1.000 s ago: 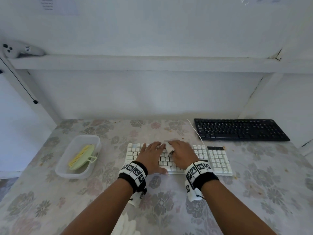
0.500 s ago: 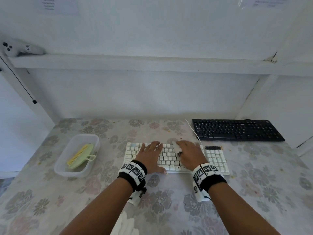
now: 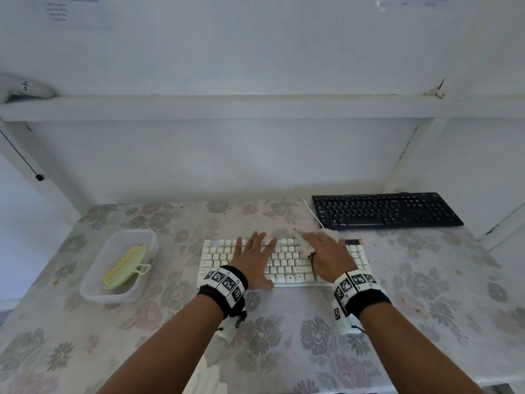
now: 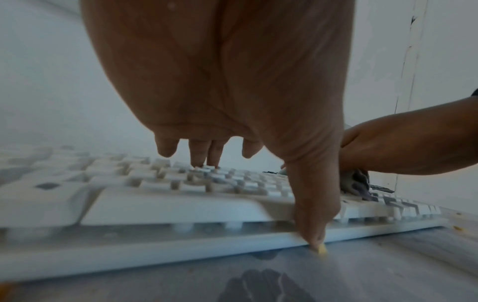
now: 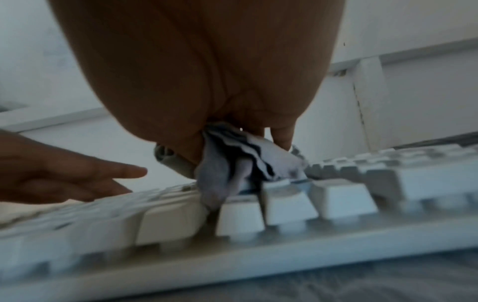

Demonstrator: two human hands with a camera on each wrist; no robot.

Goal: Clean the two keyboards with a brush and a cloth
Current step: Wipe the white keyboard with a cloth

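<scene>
A white keyboard [image 3: 287,263] lies in the middle of the table, and a black keyboard [image 3: 386,210] lies behind it to the right. My left hand [image 3: 252,257] rests flat on the white keys with fingers spread, its thumb [image 4: 310,214] against the front edge. My right hand [image 3: 326,257] grips a bunched grey-white cloth [image 5: 232,163] and presses it onto the keys just left of the number pad. Part of the cloth [image 3: 332,233] sticks out past the fingers. A green and yellow brush [image 3: 125,267] lies in a clear tub [image 3: 93,291] at the left.
The table [image 3: 284,336] has a floral cover with a few crumbs on it. A white cable [image 3: 312,213] runs from the white keyboard toward the back wall. A shelf [image 3: 255,106] spans the wall above. Something white [image 3: 207,376] lies at the near edge.
My right hand has slid the cloth to the right across the white keyboard, from the middle toward the number pad. My left hand stays flat on the keys.
</scene>
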